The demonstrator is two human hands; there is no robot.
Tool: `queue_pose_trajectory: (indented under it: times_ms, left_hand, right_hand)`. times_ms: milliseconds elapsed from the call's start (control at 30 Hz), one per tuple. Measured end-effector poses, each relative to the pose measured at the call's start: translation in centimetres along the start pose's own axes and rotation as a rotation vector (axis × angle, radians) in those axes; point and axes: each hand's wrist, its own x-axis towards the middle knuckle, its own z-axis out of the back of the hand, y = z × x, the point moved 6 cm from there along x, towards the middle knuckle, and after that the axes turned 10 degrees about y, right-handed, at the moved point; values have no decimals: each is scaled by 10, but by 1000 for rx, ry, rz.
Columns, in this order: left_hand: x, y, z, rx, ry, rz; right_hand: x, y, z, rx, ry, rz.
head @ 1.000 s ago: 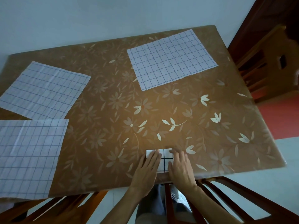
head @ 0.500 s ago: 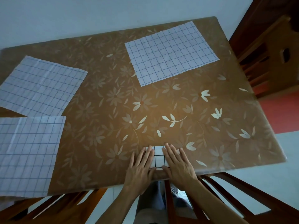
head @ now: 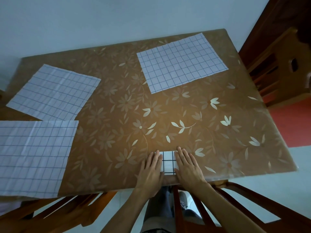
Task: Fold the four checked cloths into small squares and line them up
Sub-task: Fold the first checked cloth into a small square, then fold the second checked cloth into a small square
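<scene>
Head view: left hand (head: 151, 168) and right hand (head: 187, 165) lie flat, pressing the folded cloth (head: 168, 163). Released abruptly, it may unfold.

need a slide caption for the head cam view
Left hand and right hand press flat on one folded cloth at the table edge; three unfolded cloths lie spread.

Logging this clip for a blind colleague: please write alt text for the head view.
The left hand and right hand press flat on a small folded cloth at the near edge of a brown flowered table. Three checked cloths lie unfolded: the near left cloth, the far left cloth and the far right cloth.
</scene>
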Motion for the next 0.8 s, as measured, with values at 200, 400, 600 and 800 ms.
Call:
queue_pose_trajectory:
  times_ms: [200,400,600,800]
  left_hand:
    - [-19,6,20,-237,-53,104]
    - [-58,22,26,-354,-63,172]
    - [-97,41,32,-367,-93,202]
    - [-122,62,51,-317,-163,207]
  right_hand:
    - [-14,10,40,135,10,55]
    - [-28,21,57,256,26,40]
    - [-37,49,60,338,53,67]
    - [-49,91,79,356,20,89]
